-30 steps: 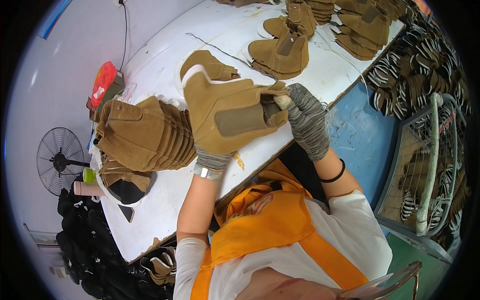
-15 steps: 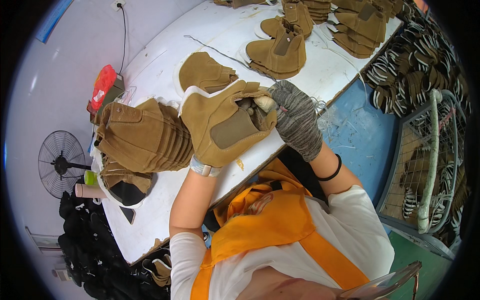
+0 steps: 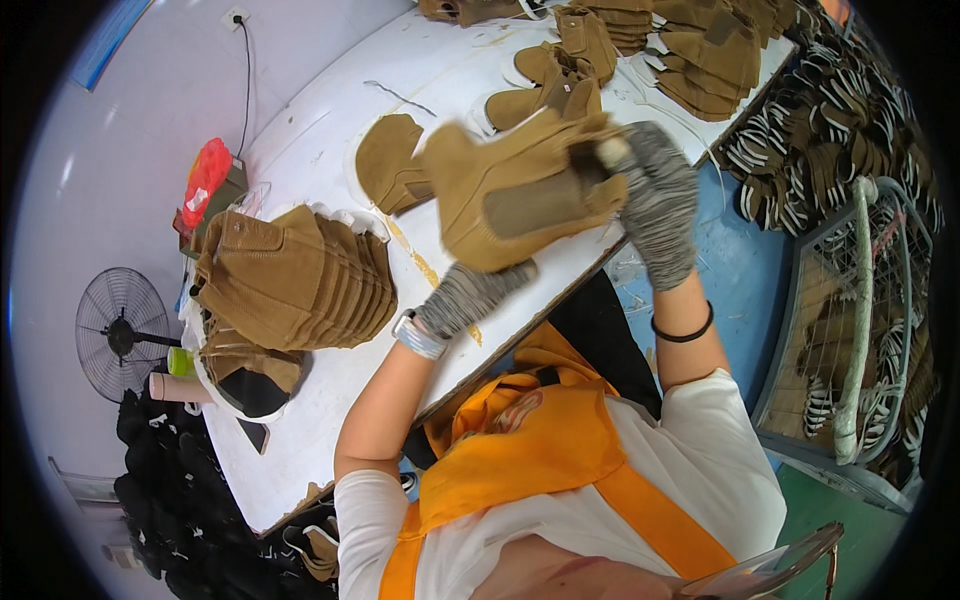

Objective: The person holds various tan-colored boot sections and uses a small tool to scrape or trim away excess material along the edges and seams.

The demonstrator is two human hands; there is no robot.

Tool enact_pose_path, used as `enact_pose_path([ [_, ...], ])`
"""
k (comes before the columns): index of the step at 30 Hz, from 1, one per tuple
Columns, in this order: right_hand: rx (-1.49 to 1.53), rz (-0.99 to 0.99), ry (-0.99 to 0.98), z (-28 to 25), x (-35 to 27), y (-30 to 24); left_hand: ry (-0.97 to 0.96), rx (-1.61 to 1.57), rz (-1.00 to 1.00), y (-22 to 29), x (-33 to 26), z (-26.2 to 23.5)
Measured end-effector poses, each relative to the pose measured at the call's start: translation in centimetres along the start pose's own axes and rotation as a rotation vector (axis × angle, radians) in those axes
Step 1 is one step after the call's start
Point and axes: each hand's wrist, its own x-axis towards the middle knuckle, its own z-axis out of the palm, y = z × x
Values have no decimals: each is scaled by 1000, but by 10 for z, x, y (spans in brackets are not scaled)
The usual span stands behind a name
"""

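A tan suede boot upper [image 3: 515, 190] with a dark elastic side panel hangs tilted above the white table, slightly blurred. My right hand [image 3: 657, 185], in a grey knit glove, grips it by the edge of its opening. Just below the upper, my left hand [image 3: 475, 295], gloved alike, has its fingers stretched to the right; whether they touch the suede I cannot tell. On the table behind lies another tan upper [image 3: 390, 160] with a white lining edge. To the left stands a nested stack of tan uppers [image 3: 300, 275].
More tan uppers [image 3: 705, 75] are piled along the far side of the table [image 3: 320, 420]. A phone [image 3: 255, 434] lies at the left edge, near a fan [image 3: 122, 330]. At right are a wire cart [image 3: 840, 330] and a heap of dark uppers [image 3: 840, 130].
The boot upper has moved right with my right hand, and swung. My left hand, mostly hidden behind and inside it before, has come out below it.
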Motion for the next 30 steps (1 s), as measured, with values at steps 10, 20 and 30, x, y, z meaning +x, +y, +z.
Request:
enact_pose_path([
  [10,148,78,281,-49,-1,68,-171,489,363,-9,14,54],
  [20,251,-102,215,-5,-7,17,201,-1169,167,12,9,-6],
  [30,-142,-411,82,22,-30,13,537,-806,210,25,-5,-22],
])
